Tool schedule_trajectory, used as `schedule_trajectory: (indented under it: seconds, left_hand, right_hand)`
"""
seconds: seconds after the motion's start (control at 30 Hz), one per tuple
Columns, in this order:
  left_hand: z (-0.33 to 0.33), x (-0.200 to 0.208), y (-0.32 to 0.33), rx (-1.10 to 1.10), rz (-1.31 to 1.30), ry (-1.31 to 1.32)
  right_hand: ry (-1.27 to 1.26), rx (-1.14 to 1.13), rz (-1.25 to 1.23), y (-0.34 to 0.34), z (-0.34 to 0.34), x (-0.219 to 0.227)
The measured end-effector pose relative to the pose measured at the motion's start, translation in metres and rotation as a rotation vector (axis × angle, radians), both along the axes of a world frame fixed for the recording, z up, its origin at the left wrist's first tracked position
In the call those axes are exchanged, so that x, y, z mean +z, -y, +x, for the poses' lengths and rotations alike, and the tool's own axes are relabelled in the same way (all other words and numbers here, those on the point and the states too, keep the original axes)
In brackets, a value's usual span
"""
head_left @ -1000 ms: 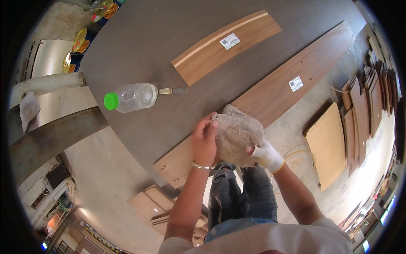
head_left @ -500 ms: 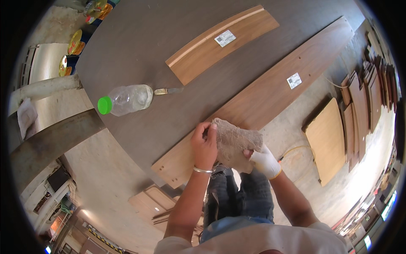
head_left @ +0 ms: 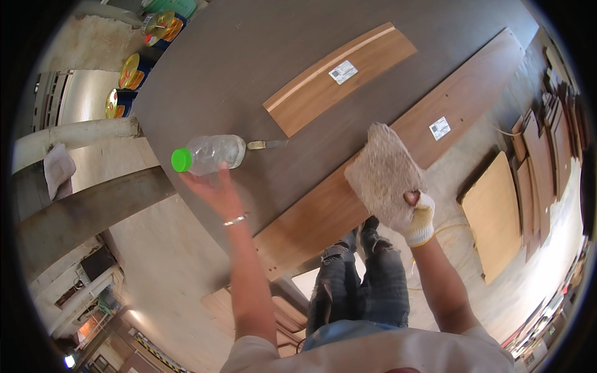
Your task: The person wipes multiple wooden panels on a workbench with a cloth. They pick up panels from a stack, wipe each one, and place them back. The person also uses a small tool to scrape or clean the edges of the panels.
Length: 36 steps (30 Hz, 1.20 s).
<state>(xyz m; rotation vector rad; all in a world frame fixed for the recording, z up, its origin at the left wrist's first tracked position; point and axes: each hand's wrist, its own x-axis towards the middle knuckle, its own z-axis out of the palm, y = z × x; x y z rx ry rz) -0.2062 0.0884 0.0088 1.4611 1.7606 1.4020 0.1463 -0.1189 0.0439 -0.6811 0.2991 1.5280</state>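
Observation:
My left hand (head_left: pixel 214 194), bare and with a bangle at its wrist, reaches up to a clear plastic bottle (head_left: pixel 215 151) with a green cap. The fingers are spread along the bottle's near side; whether they touch it is hard to tell. The bottle lies on its side on the dark tabletop (head_left: pixel 205 81). In my right hand (head_left: pixel 420 219), which wears a white glove, is a fuzzy grey-brown cloth (head_left: pixel 380 177), pinched at its lower right corner. The cloth hangs over a long wooden board (head_left: pixel 476 93) with a white label. Beside the bottle's base lies a putty knife (head_left: pixel 266 145).
A shorter, curved wooden panel (head_left: pixel 341 78) lies farther back on the table. On the floor to the right stand a light panel (head_left: pixel 495 217) and stacked brown boards (head_left: pixel 540 168). Several tins (head_left: pixel 132 71) are beyond the table's left edge.
My left hand has let go of the cloth and moved left to the bottle. The cloth, now in my right hand alone, has risen and spread out over the long board.

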Motion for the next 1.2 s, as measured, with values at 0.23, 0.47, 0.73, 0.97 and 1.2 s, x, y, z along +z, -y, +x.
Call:
schedule_trajectory:
  seconds: [0.23, 0.47, 0.73, 0.97, 1.2]
  left_hand:
    - [0.036, 0.049, -0.033, -0.21, -0.181, -0.26]
    - [0.117, 0.129, 0.018, -0.856, 0.157, -1.141]
    - [0.123, 0.136, 0.014, -0.902, 0.125, -1.248]
    - [0.077, 0.109, 0.035, -0.882, -0.053, -1.2]
    - [0.02, 0.058, 0.068, -0.511, -0.079, -0.885]
  right_hand:
    - [0.025, -0.034, 0.039, -0.017, 0.021, -0.009]
    - [0.038, -0.02, 0.066, -0.021, -0.012, -0.008]
    - [0.18, 0.031, -0.024, -0.003, -0.029, -0.02]
    - [0.346, 0.127, -0.107, -0.002, -0.046, -0.018]
    - [-0.028, 0.167, -0.09, 0.0, -0.057, 0.008]
